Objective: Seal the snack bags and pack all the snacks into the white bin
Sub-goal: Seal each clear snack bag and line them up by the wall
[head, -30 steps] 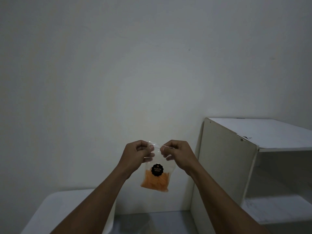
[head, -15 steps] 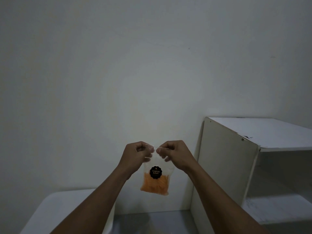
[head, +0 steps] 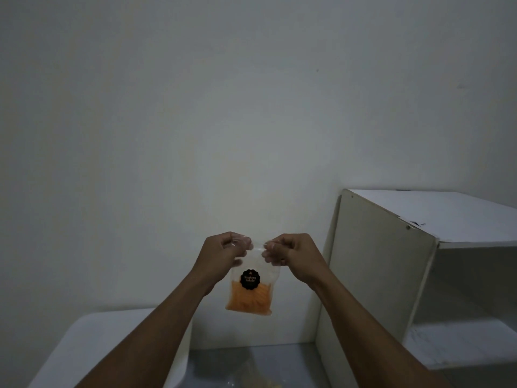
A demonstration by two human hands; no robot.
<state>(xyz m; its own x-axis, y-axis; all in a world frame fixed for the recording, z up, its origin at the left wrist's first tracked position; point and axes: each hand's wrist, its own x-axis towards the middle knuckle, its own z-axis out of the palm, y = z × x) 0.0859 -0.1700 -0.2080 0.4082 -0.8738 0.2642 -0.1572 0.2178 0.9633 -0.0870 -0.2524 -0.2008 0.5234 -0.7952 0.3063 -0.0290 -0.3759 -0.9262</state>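
A small clear snack bag (head: 250, 299) with orange sticks and a round black label hangs in the air in front of the wall. My left hand (head: 223, 254) pinches the bag's top strip at its left end. My right hand (head: 293, 256) pinches the same strip at its right end, a short gap between the two hands. The white bin (head: 92, 345) shows at the lower left, partly hidden by my left forearm. Another clear bag with yellowish contents (head: 260, 379) lies on the grey surface at the bottom edge.
A white open shelf unit (head: 419, 261) stands at the right, its side panel close to my right forearm. A plain white wall fills the background. The grey surface (head: 285, 362) runs between the bin and the shelf.
Both hands stayed on the bag's top strip and shifted only slightly; the bag hangs a little lower and the gap between the fingertips is slightly wider than half a second ago.
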